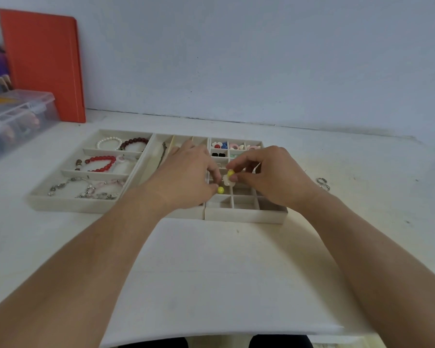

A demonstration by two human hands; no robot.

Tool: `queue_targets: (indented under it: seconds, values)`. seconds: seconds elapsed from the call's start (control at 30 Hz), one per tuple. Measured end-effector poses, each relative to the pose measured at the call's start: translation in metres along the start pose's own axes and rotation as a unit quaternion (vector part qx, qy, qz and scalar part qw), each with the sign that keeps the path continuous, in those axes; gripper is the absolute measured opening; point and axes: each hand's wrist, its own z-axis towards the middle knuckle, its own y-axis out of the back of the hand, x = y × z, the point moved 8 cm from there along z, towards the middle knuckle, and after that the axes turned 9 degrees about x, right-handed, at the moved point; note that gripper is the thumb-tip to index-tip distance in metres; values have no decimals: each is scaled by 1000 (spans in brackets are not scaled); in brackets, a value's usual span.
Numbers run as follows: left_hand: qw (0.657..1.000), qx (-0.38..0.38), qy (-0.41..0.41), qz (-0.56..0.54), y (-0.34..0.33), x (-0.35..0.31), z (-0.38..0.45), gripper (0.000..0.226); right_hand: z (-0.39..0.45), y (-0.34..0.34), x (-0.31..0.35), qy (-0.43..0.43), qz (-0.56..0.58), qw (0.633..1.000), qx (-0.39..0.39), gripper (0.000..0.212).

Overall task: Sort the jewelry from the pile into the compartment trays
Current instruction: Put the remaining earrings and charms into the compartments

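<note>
Three beige compartment trays stand side by side. The left tray [73,204] holds bracelets: white pearl, dark red, bright red and silver ones. The right grid tray [246,216] holds small earrings in its far cells. My left hand [186,177] hovers over the grid tray's left part, fingertips pinched on a small yellow bead earring [220,189]. My right hand [274,174] is just to the right, fingertips pinched on another yellow bead earring [230,173] with a pale flower piece under it. The middle tray [161,144] is mostly hidden by my left hand.
An orange folder [45,64] leans on the wall at the back left, beside a clear plastic storage box [15,116]. Two silver rings [323,184] lie on the table right of the grid tray. A white sheet [224,272] covers the table in front.
</note>
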Motion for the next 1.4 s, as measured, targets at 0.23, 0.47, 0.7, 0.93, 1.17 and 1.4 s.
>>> queue_targets:
  seconds: [0.23,0.47,0.7,0.93,1.17,1.4]
  values:
    - [999,9,6,-53,0,2,-1,10,-2,7,0,-6,8,1000,-25,19]
    - [996,19,-3,-88,-1,3,-2,15,-1,5,-6,-26,-5,1000,-4,18]
    - [997,25,-10,-70,1,0,0,3,-1,12,-9,-29,14,999,-29,15]
    - [995,51,-2,-83,-5,-4,4,5,-2,10,-8,-25,17,999,-19,15]
    - [977,0,45,-208,7,16,3,10,-2,7,-3,-16,26,1000,-6,12]
    - [961,-80,84,-249,12,38,4,11,3,-16,9,19,8,999,39,11]
